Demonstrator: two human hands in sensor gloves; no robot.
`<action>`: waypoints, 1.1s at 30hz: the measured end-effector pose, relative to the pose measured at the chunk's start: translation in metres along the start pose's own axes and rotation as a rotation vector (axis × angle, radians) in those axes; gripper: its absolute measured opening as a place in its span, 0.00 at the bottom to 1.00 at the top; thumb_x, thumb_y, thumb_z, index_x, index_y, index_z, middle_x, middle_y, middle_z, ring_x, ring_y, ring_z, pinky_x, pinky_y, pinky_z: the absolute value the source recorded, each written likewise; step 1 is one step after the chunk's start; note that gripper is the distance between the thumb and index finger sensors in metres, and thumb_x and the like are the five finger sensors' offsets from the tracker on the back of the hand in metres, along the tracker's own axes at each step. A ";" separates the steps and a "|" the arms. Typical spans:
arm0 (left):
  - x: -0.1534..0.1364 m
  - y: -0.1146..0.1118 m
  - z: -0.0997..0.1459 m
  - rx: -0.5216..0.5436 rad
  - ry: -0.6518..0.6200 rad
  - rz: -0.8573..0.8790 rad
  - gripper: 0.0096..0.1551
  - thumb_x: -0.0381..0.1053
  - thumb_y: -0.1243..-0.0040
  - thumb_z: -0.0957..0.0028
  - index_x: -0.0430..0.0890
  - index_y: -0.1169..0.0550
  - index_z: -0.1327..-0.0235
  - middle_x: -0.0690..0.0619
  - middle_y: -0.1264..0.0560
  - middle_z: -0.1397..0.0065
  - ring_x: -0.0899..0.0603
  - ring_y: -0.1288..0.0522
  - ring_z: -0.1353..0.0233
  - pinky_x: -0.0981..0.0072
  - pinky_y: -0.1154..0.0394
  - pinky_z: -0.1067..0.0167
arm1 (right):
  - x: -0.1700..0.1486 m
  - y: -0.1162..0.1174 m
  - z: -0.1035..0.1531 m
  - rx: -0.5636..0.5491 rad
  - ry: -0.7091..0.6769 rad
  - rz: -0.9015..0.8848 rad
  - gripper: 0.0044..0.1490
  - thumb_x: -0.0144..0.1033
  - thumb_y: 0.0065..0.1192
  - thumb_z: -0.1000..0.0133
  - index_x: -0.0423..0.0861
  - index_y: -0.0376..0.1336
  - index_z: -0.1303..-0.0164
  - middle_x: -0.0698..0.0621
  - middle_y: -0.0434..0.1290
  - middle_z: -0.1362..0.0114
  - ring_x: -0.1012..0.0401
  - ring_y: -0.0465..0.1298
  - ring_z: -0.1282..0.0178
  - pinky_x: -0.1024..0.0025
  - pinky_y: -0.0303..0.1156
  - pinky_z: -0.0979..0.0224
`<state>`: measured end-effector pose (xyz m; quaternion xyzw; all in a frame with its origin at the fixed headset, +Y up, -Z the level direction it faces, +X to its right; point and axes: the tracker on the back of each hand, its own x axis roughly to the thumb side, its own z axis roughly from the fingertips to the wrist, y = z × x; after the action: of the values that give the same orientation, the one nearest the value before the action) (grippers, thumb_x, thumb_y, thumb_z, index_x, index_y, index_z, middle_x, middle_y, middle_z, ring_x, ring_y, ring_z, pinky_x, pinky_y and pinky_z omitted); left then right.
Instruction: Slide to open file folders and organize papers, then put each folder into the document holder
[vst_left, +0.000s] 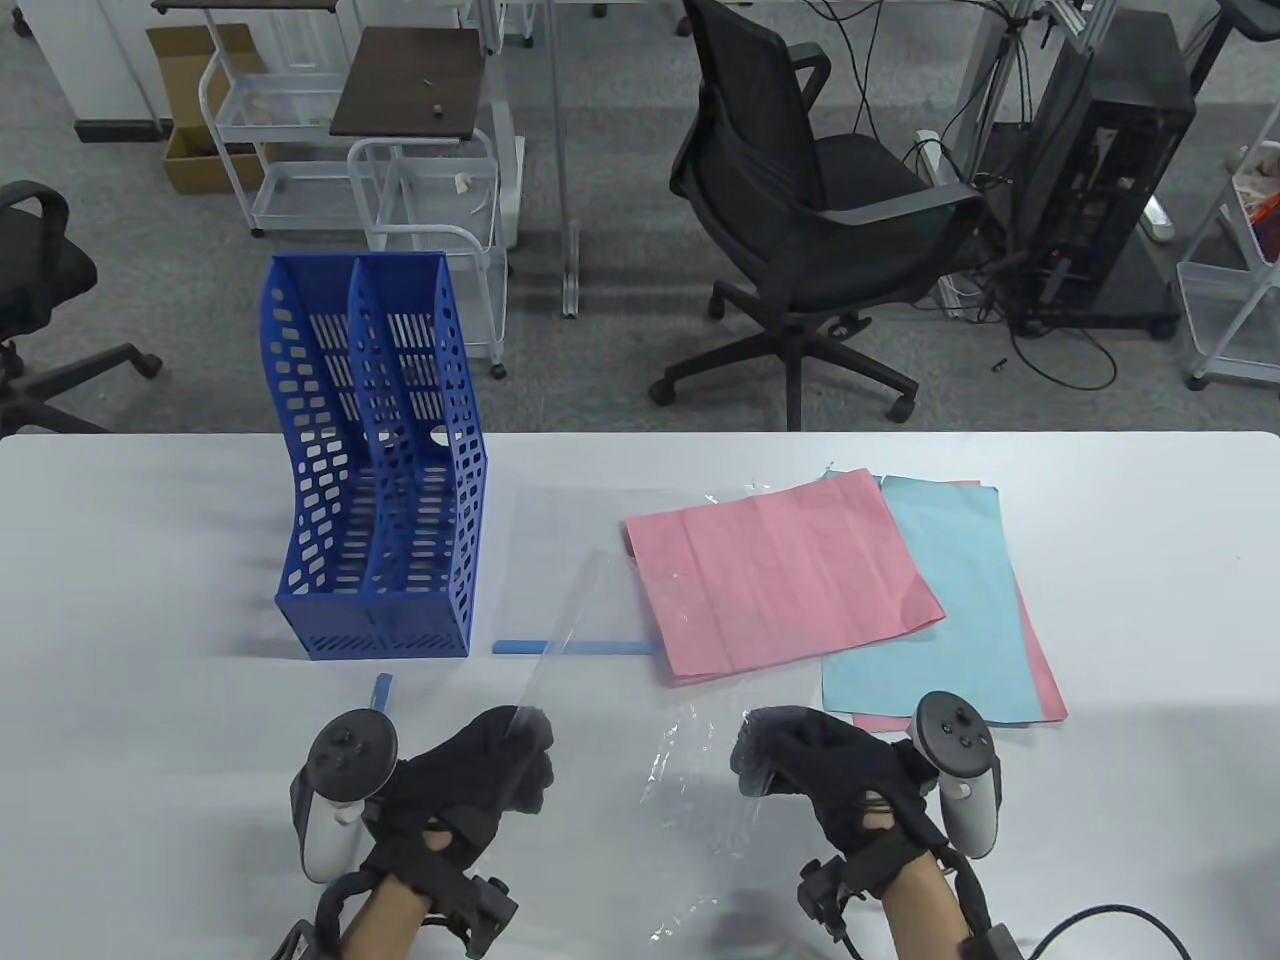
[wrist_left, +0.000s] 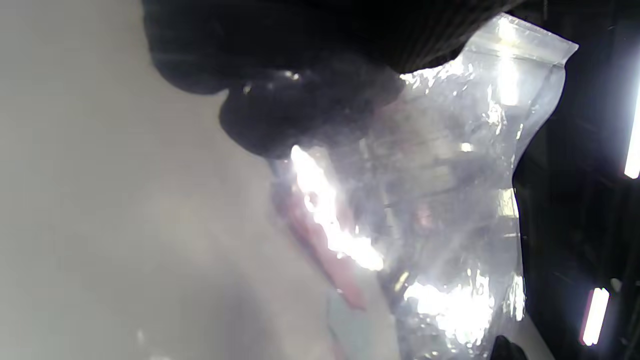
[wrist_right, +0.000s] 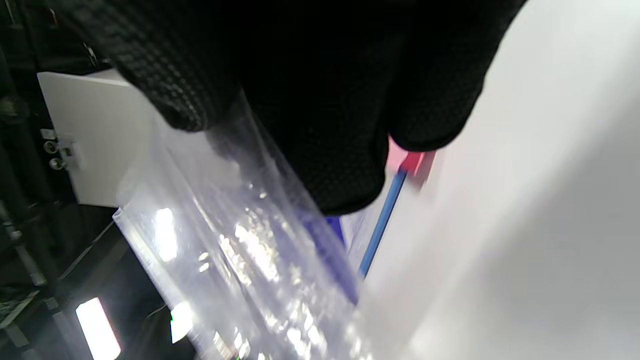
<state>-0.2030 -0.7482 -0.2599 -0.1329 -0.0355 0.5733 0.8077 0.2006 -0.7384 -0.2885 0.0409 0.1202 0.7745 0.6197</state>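
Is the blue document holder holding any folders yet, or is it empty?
Empty, as far as visible. The table view shows the document holder upright, with both slots showing only perforated walls. Both hands hold a clear folder above the table.

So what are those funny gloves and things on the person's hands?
Both hands wear black knit gloves with a bumpy, dotted weave. The left hand and right hand each have holes on the back of the glove showing skin. A grey-and-black tracker, round on top with little buttons, is strapped to each. Small black boxes sit at the wrists, and a black cable trails from the right wrist. The forearms are bare.
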 end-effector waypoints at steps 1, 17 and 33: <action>0.000 0.000 0.001 -0.003 0.028 -0.036 0.27 0.55 0.37 0.49 0.50 0.20 0.36 0.49 0.15 0.43 0.44 0.12 0.50 0.48 0.19 0.42 | 0.001 -0.001 0.001 -0.023 -0.014 0.043 0.25 0.48 0.71 0.56 0.50 0.75 0.51 0.55 0.88 0.53 0.60 0.88 0.58 0.58 0.82 0.41; 0.026 -0.065 0.010 -0.377 -0.141 -0.049 0.43 0.64 0.36 0.51 0.51 0.32 0.22 0.45 0.26 0.24 0.38 0.17 0.33 0.43 0.24 0.34 | 0.015 0.051 0.007 -0.107 -0.028 0.263 0.27 0.57 0.74 0.62 0.53 0.75 0.58 0.60 0.86 0.59 0.64 0.87 0.63 0.60 0.82 0.42; 0.020 -0.082 0.015 -0.127 -0.041 -0.158 0.44 0.56 0.27 0.56 0.42 0.29 0.28 0.45 0.19 0.38 0.48 0.09 0.51 0.52 0.15 0.46 | 0.008 0.105 -0.002 -0.022 -0.029 0.220 0.29 0.60 0.71 0.65 0.53 0.75 0.61 0.61 0.86 0.62 0.64 0.86 0.65 0.61 0.82 0.44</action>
<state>-0.1242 -0.7518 -0.2263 -0.1690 -0.0989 0.5070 0.8394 0.0985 -0.7521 -0.2661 0.0582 0.0975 0.8385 0.5329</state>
